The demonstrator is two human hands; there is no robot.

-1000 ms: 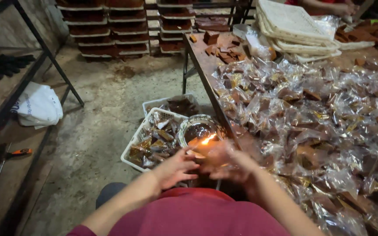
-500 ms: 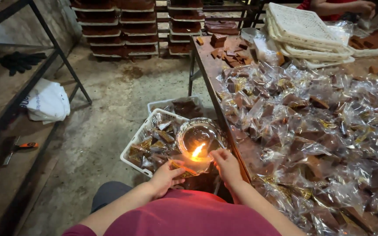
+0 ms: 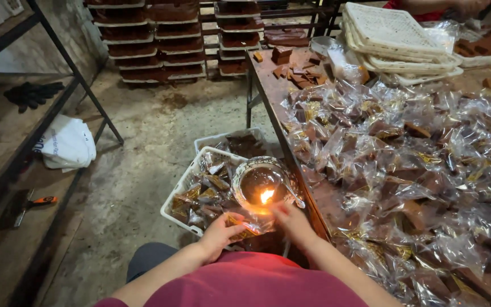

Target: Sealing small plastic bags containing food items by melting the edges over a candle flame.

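Clear plastic packet [image 3: 244, 224] with a brown block inside sits between both hands, held right below the flame [image 3: 266, 196], at the near edge of the table, above the white basket

Left hand [image 3: 218, 234] grips the packet's left end, fingers curled around it. Right hand [image 3: 292, 220] pinches the right end, thumb and fingers closed on the plastic. Top edge of the packet looks to be touching the flame, but glare makes that hard to confirm

Flame burns inside a round glass bowl [image 3: 262, 183], which sits just beside the table edge [image 3: 291, 165]

White basket [image 3: 200, 190] on the floor below and left of the bowl, filled with wrapped brown pieces. Second white tray [image 3: 237, 142] behind it, touching, also holding brown pieces

Table [image 3: 265, 74] to the right is covered with a big heap of wrapped packets [image 3: 404, 165]. Loose unwrapped brown blocks [image 3: 294, 65] at its far end. Stack of empty white baskets [image 3: 396, 40] at far right of the table

Stacked trays of brown blocks [image 3: 166, 40] on the floor in the background. Metal shelf [image 3: 12, 131] on the left carries black gloves [image 3: 32, 94], a white bag [image 3: 66, 145] and an orange-handled tool [image 3: 26, 204]

Another person's sleeve, red, just visible at top right [image 3: 421, 8]
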